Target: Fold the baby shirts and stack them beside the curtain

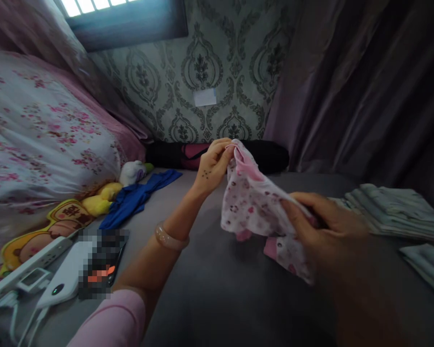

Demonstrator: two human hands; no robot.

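A small white and pink baby garment with a floral print and pink cuffs hangs between my two hands, above the grey surface. My left hand pinches its upper left edge between thumb and fingers. On that wrist sits a pale bangle, below some small dark dots on the skin. My right hand, a little blurred, is closed on the garment's right side, thumb in front and fingers partly hidden behind the cloth. The cloth slopes down from left to right, its lower parts dangling.
Folded pale cloths lie in a stack at the right, with another folded cloth nearer. At left are a blue cloth, plush toys, a power strip and a white power bank. A black bag lies along the patterned wall.
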